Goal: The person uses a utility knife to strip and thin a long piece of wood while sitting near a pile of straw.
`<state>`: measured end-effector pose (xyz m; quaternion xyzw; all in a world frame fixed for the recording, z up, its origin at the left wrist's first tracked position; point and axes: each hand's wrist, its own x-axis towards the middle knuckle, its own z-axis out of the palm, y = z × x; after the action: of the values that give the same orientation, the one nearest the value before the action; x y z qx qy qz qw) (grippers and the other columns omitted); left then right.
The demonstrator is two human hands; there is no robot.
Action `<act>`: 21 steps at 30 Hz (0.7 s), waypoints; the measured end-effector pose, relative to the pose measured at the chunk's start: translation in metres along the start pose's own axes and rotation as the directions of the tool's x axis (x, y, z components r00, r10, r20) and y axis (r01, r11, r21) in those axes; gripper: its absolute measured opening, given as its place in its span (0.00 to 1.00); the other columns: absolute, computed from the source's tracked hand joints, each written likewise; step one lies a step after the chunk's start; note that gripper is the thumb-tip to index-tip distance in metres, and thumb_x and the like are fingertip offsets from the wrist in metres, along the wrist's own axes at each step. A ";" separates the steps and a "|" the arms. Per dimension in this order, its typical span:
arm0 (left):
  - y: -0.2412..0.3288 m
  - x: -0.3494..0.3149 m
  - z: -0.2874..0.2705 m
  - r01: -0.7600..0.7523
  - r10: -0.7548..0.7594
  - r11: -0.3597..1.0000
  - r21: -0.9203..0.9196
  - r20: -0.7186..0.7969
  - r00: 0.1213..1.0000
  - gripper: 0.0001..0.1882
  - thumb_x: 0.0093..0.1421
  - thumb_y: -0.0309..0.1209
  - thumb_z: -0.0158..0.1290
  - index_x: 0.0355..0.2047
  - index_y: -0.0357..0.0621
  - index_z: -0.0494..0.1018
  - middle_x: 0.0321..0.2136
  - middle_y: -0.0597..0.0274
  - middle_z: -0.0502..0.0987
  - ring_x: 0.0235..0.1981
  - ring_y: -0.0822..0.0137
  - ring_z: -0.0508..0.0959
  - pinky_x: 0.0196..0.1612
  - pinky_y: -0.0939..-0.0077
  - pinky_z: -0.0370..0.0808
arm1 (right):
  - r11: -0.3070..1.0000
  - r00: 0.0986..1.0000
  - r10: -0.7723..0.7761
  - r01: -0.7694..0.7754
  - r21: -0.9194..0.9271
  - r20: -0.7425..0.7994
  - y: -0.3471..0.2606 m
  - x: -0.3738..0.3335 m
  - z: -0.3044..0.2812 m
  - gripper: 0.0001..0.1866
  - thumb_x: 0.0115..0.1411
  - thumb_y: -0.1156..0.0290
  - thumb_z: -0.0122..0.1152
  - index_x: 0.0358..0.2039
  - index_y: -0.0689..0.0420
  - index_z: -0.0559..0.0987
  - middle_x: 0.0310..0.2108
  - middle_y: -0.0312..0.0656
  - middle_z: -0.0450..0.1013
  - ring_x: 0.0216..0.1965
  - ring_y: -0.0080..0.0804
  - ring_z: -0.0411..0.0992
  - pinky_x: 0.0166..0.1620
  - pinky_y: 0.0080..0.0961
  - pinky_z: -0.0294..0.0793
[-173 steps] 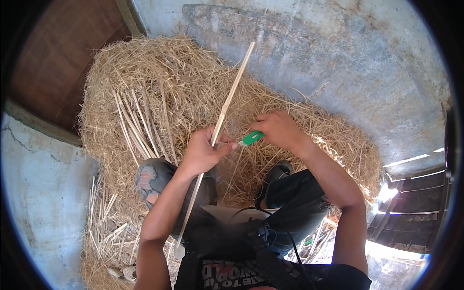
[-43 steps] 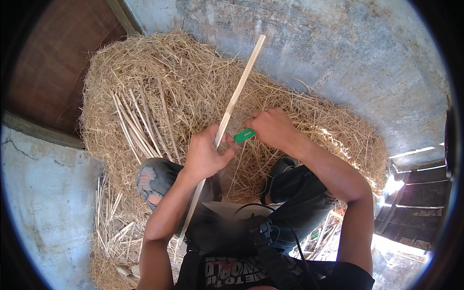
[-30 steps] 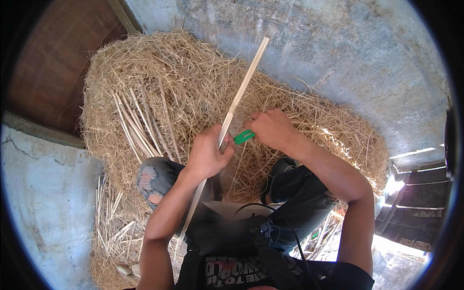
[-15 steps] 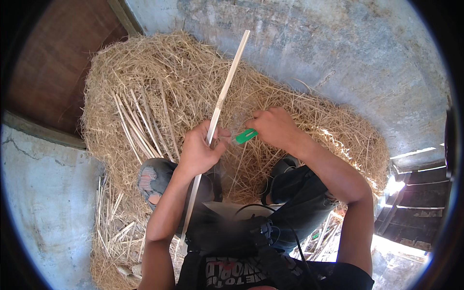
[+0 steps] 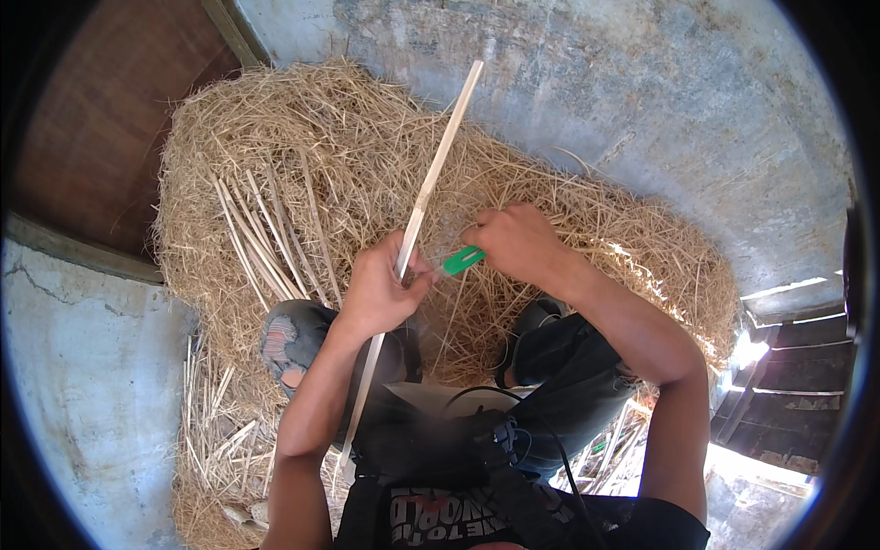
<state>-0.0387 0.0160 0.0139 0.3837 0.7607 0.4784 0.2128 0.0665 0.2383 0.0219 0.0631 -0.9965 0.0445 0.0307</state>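
My left hand [image 5: 383, 286] is closed around a long pale bamboo strip [image 5: 444, 147]. The strip slants from my lap up past my fingers toward the wall and has a slight bend at a node. In my right hand [image 5: 515, 240] I grip a utility knife with a green handle [image 5: 463, 259]. Its front end points left at the fingertips of my left hand, close beside the strip. The blade is too blurred to make out, and whether it touches the strip I cannot tell.
A deep heap of dry shavings [image 5: 302, 119] spreads around my legs. Several cut bamboo strips [image 5: 261, 234] lie on it at the left, with more loose pieces [image 5: 220, 440] lower left. A grey-blue wall [image 5: 623, 82] rises behind; a brown panel [image 5: 119, 119] stands far left, dark boards [image 5: 797, 376] right.
The bamboo strip's upper end and my left hand have shifted slightly right. The knife has moved a little left and down, nearer the left fingertips.
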 end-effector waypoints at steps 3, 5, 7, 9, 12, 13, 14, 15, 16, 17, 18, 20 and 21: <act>0.000 -0.001 -0.002 0.013 -0.012 0.998 -0.064 0.029 1.000 0.15 0.53 0.18 0.64 0.31 0.43 0.67 0.23 0.70 0.75 0.25 0.81 0.72 0.27 0.82 0.67 | 1.000 1.000 -0.018 0.018 0.021 -0.009 -0.001 0.000 0.006 0.09 0.49 0.73 0.68 0.32 0.49 0.86 0.29 0.40 0.78 0.32 0.44 0.81 0.36 0.40 0.80; -0.007 0.000 -0.001 -0.015 0.018 0.997 -0.082 0.039 0.999 0.16 0.53 0.17 0.63 0.32 0.44 0.66 0.23 0.70 0.75 0.24 0.82 0.71 0.27 0.83 0.67 | 1.000 1.000 -0.020 0.021 0.010 -0.012 -0.003 0.000 0.005 0.08 0.50 0.73 0.67 0.32 0.49 0.86 0.29 0.41 0.78 0.32 0.44 0.81 0.35 0.40 0.80; -0.008 -0.001 -0.002 -0.005 0.012 0.991 -0.131 0.051 0.999 0.16 0.54 0.17 0.63 0.32 0.45 0.65 0.24 0.70 0.75 0.24 0.83 0.71 0.26 0.84 0.67 | 1.000 1.000 -0.009 0.010 -0.024 0.008 -0.002 0.001 0.007 0.08 0.50 0.73 0.66 0.32 0.49 0.86 0.29 0.41 0.78 0.32 0.44 0.81 0.35 0.40 0.80; -0.003 -0.003 -0.004 0.045 -0.030 0.977 -0.208 0.074 0.997 0.16 0.54 0.16 0.62 0.32 0.45 0.65 0.24 0.70 0.75 0.23 0.84 0.71 0.25 0.86 0.66 | 0.997 0.999 0.022 -0.018 -0.080 0.049 0.001 0.000 0.014 0.08 0.51 0.73 0.65 0.32 0.49 0.86 0.29 0.41 0.78 0.32 0.44 0.81 0.35 0.40 0.80; -0.004 -0.005 -0.005 0.046 -0.024 0.955 -0.293 0.076 0.997 0.18 0.55 0.17 0.64 0.33 0.46 0.64 0.24 0.70 0.76 0.23 0.85 0.71 0.24 0.87 0.65 | 0.995 0.998 0.038 -0.032 -0.091 0.054 0.005 0.003 0.016 0.08 0.51 0.73 0.64 0.32 0.50 0.86 0.30 0.41 0.78 0.33 0.45 0.81 0.35 0.40 0.80; -0.004 -0.005 -0.005 0.052 -0.032 0.962 -0.266 0.077 0.997 0.18 0.55 0.17 0.65 0.33 0.45 0.65 0.24 0.71 0.76 0.22 0.85 0.71 0.24 0.87 0.65 | 0.998 0.999 0.041 -0.040 -0.054 0.021 0.004 0.002 0.014 0.08 0.51 0.73 0.64 0.32 0.50 0.86 0.30 0.41 0.78 0.33 0.45 0.81 0.35 0.40 0.80; -0.004 -0.003 -0.005 0.059 -0.042 0.969 -0.242 0.075 0.996 0.18 0.54 0.18 0.66 0.33 0.45 0.66 0.24 0.71 0.76 0.22 0.85 0.70 0.23 0.86 0.65 | 0.999 0.999 0.043 -0.043 -0.016 -0.009 0.003 0.001 0.010 0.08 0.51 0.73 0.64 0.32 0.50 0.86 0.30 0.41 0.78 0.33 0.45 0.81 0.35 0.40 0.80; -0.004 -0.003 -0.005 0.067 -0.052 0.974 -0.217 0.072 0.996 0.18 0.54 0.19 0.67 0.33 0.45 0.67 0.25 0.71 0.76 0.21 0.85 0.70 0.23 0.86 0.65 | 0.999 0.998 0.046 -0.045 0.022 -0.039 0.003 0.000 0.007 0.08 0.51 0.72 0.63 0.32 0.49 0.86 0.30 0.41 0.78 0.33 0.45 0.81 0.35 0.41 0.80; -0.003 -0.004 -0.002 0.037 -0.031 0.983 -0.182 0.033 0.999 0.17 0.53 0.20 0.68 0.34 0.44 0.69 0.24 0.73 0.75 0.21 0.85 0.69 0.23 0.85 0.64 | 0.999 0.998 0.047 -0.046 0.014 -0.035 0.003 -0.001 0.005 0.08 0.51 0.72 0.63 0.32 0.49 0.86 0.30 0.42 0.78 0.33 0.45 0.81 0.35 0.41 0.80; 0.000 -0.003 0.001 0.007 -0.007 0.990 -0.144 -0.005 1.000 0.17 0.52 0.21 0.70 0.34 0.43 0.71 0.23 0.74 0.74 0.21 0.84 0.68 0.23 0.85 0.64 | 0.999 0.998 0.048 -0.048 0.007 -0.034 0.003 0.000 0.003 0.08 0.51 0.72 0.63 0.32 0.49 0.86 0.30 0.42 0.78 0.33 0.45 0.81 0.35 0.41 0.80; 0.003 -0.003 0.003 -0.022 0.018 0.994 -0.104 -0.043 0.999 0.16 0.51 0.22 0.71 0.35 0.42 0.73 0.23 0.75 0.73 0.20 0.84 0.68 0.23 0.84 0.64 | 0.999 0.998 0.049 -0.049 -0.001 -0.032 0.004 0.000 0.002 0.08 0.51 0.72 0.63 0.32 0.49 0.87 0.30 0.42 0.78 0.33 0.45 0.81 0.35 0.42 0.80; 0.009 -0.004 0.000 0.002 -0.002 1.000 -0.018 -0.037 0.999 0.17 0.50 0.24 0.72 0.37 0.42 0.77 0.22 0.77 0.69 0.20 0.83 0.67 0.23 0.83 0.63 | 0.997 0.997 0.072 -0.071 0.015 -0.008 0.001 0.002 0.001 0.08 0.51 0.72 0.63 0.32 0.48 0.87 0.29 0.42 0.78 0.33 0.46 0.81 0.36 0.42 0.80; 0.011 -0.005 0.000 0.014 -0.013 1.000 0.026 -0.033 0.999 0.17 0.49 0.24 0.73 0.38 0.42 0.78 0.21 0.78 0.67 0.20 0.83 0.66 0.23 0.82 0.63 | 0.996 0.996 0.084 -0.084 0.023 0.005 0.000 0.002 0.001 0.08 0.51 0.72 0.63 0.32 0.48 0.87 0.29 0.42 0.78 0.33 0.46 0.81 0.36 0.43 0.80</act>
<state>-0.0320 0.0146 0.0233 0.3734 0.7728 0.4732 0.1984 0.0642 0.2382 0.0212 0.0216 -0.9978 0.0573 0.0261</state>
